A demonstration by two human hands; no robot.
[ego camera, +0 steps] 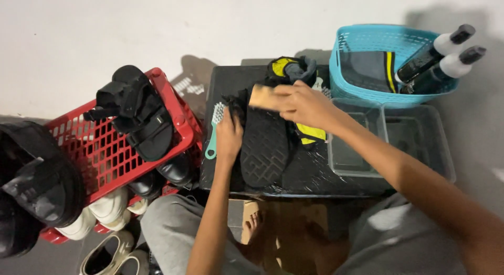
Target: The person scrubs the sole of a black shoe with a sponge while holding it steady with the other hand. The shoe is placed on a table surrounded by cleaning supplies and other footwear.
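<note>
here, my left hand [229, 136] presses flat on the edge of an upturned black sandal [264, 147], sole up on the black table [310, 172]; my right hand [304, 104] is closed around a tan brush [264, 96] at its heel end. a teal brush [214, 129] lies along the table's left edge, leaving little room. right of me, a clear tub [420, 143] holds water; behind it a blue basket [367, 44] carries two bottles [443, 57]. the red crate [105, 149] holds black shoes.
</note>
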